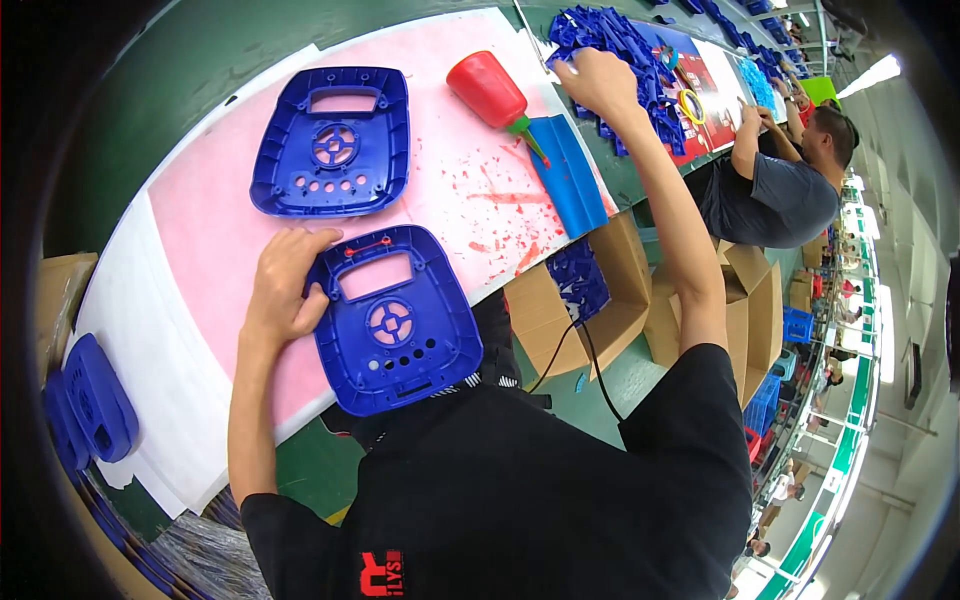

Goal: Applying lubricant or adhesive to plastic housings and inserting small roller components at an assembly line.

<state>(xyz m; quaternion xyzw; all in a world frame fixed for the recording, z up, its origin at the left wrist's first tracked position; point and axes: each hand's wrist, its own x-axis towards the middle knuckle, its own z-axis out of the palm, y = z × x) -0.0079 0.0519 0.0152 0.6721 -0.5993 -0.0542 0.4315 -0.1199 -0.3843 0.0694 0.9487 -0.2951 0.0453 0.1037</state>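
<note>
My left hand [280,285] grips the upper left edge of a blue plastic housing [440,335], thumb and index finger at its rim. The housing has a rectangular window, a round grille and a row of small holes; red marks show along its top. It overhangs the table's near edge. My right hand [603,82] is stretched to a heap of blue plastic parts [640,60]; its fingers are curled, and whatever is in them is hidden. A second blue housing [290,185] lies farther off. A red squeeze bottle [487,88] with green cap leans its nozzle over a blue curved piece [575,185].
Pink sheeting [210,240] with red smears covers the table. More blue housings [100,400] stand at the left. Open cardboard boxes [620,265] sit right of me, one holding blue parts. A co-worker [785,185] works farther along, past a yellow ring [691,106].
</note>
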